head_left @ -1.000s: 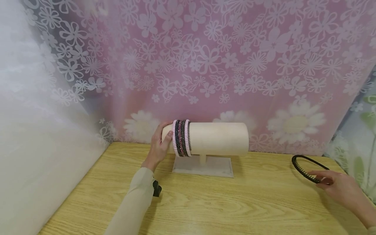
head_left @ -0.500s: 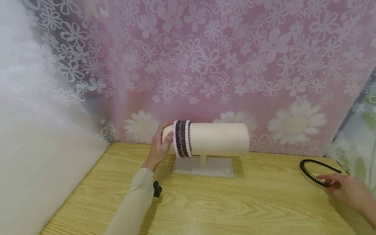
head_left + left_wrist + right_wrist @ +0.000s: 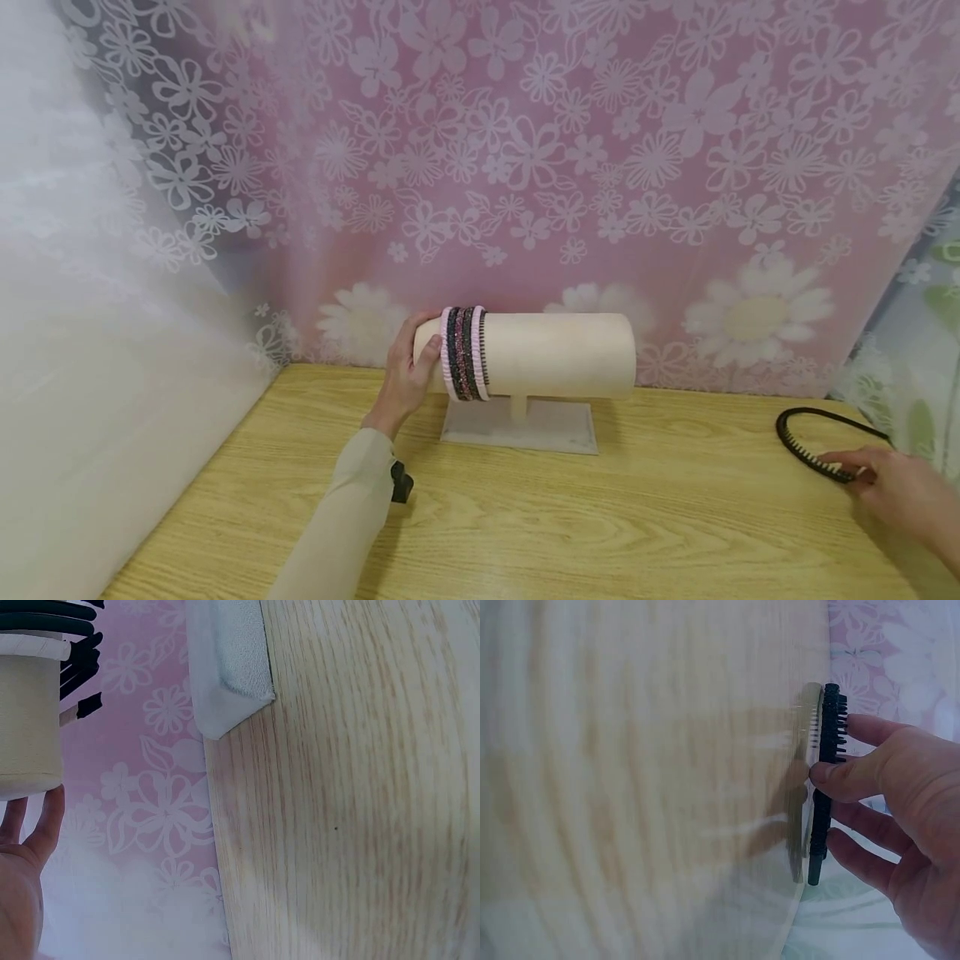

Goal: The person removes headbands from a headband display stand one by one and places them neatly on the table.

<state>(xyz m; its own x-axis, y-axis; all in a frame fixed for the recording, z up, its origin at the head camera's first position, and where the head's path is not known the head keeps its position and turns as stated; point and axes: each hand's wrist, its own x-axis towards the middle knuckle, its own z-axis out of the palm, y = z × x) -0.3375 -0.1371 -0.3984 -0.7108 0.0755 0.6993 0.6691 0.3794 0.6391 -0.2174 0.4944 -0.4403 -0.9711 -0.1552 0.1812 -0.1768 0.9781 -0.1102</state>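
A cream cylindrical headband stand [image 3: 558, 354] rises from a flat base on the table. Several headbands [image 3: 467, 354], pale pink, black and dark glittery, circle its left part side by side. My left hand [image 3: 403, 375] grips the stand's left end, thumb in front; the left wrist view shows fingertips against that end. Far to the right, my right hand [image 3: 903, 492] pinches a black toothed headband [image 3: 786, 442] near one end. In the right wrist view the thumb presses one side of this headband [image 3: 829, 742], fingers on the other. Whether it touches the table, I cannot tell.
The wood-grain table [image 3: 570, 533] ends at the back against a pink flowered curtain [image 3: 525, 167]. A whitish translucent sheet [image 3: 112, 375] borders the left side. Below the left sleeve shows a small black object [image 3: 401, 483]. The stand's pale base [image 3: 558, 433] sits flat.
My right hand has moved to the right, carrying the black toothed headband with it. The left hand, the stand and its headbands have stayed in place.
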